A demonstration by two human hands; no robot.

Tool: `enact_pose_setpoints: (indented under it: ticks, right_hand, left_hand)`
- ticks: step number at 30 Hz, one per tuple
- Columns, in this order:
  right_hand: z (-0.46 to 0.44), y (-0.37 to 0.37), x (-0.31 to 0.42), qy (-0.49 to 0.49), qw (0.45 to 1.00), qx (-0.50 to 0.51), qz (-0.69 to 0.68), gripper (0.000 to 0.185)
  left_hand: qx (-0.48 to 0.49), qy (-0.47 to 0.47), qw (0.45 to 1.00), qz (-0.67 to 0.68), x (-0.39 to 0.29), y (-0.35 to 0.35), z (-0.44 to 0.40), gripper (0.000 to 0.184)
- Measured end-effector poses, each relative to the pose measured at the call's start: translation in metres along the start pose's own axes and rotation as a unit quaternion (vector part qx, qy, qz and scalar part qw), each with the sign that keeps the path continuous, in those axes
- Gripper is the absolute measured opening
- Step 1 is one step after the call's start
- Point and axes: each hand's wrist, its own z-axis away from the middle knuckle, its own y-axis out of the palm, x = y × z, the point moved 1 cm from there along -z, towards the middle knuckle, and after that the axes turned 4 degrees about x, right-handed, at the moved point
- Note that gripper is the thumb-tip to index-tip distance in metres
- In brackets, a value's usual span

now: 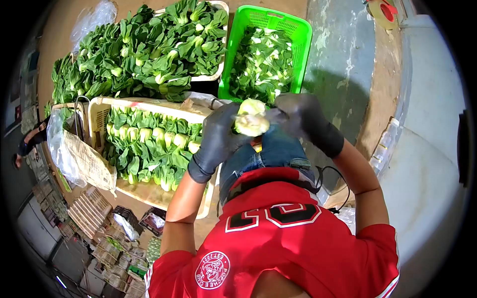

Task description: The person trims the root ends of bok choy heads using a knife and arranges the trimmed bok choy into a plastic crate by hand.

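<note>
My left hand [218, 136], in a black glove, is closed around a pale green vegetable head [252, 118], its cut base facing up. On the other side of the vegetable is my right hand [305, 119], also gloved in black, with its fingers bent close to the base. Something small and blurred shows at those fingertips; I cannot make out what it is. Beyond my hands, a bright green basket [304, 54] holds loose leaves and white pieces. To the left, a cream crate [149, 105] contains leafy greens in neat rows.
Leafy greens [144, 49] are heaped over crates at the upper left. Clear plastic and a sack [87, 156] hang at the cream crate's left end. Part of another person's arm [35, 134] shows at the far left. A pale ledge [430, 129] runs along the right.
</note>
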Motion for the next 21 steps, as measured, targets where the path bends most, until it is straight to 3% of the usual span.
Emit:
enact_pose_setpoints:
  ticks: [1,4,5,7,8,10,12,14,17,18,20,21]
  right_hand:
    - [0.011,0.011,-0.017,0.012,1.0,-0.008,-0.004,0.022]
    - [0.044,0.032,-0.089,0.276,0.941,0.173,-0.087,0.012]
    - [0.047,0.029,-0.091,0.29,0.94,0.118,-0.136,0.013]
    - [0.048,0.014,-0.047,0.328,0.913,0.01,-0.241,0.016]
    - [0.047,0.021,-0.041,0.201,0.938,-0.058,-0.278,0.031]
    - [0.03,0.009,-0.016,0.214,0.944,-0.061,-0.243,0.043]
    - [0.021,0.005,-0.024,0.238,0.928,-0.064,-0.278,0.047]
    - [0.02,-0.008,-0.048,0.255,0.911,-0.011,-0.324,0.046]
    - [0.028,-0.029,-0.077,0.331,0.858,0.023,-0.393,0.037]
    - [0.025,-0.036,-0.076,0.357,0.846,0.031,-0.394,0.036]
    - [0.026,-0.015,-0.11,0.386,0.871,0.047,-0.302,0.035]
    - [0.014,-0.007,-0.109,0.412,0.875,0.067,-0.244,0.034]
  left_hand:
    - [0.028,0.0,1.0,0.007,-0.008,-0.001,-0.009,0.05]
    - [0.047,-0.01,0.998,0.037,-0.008,0.009,-0.013,0.05]
    - [0.018,0.007,1.0,0.009,-0.003,0.014,-0.015,0.05]
    - [0.038,-0.045,0.998,0.031,0.002,0.028,-0.025,0.052]
    - [0.044,-0.071,0.994,0.065,-0.004,0.035,-0.034,0.052]
    - [0.02,0.012,1.0,0.012,-0.008,0.048,-0.043,0.049]
    - [0.023,0.038,0.996,0.077,0.004,0.06,-0.052,0.047]
    - [0.076,-0.057,0.968,0.233,0.009,0.053,-0.064,0.039]
    - [0.028,-0.114,0.955,0.274,0.038,0.042,-0.079,0.038]
    - [-0.073,-0.075,0.986,0.132,0.07,0.053,-0.08,0.047]
    - [-0.193,-0.058,0.97,-0.132,0.093,0.041,-0.061,0.063]
    - [-0.183,-0.105,0.972,-0.102,0.1,0.03,-0.047,0.064]
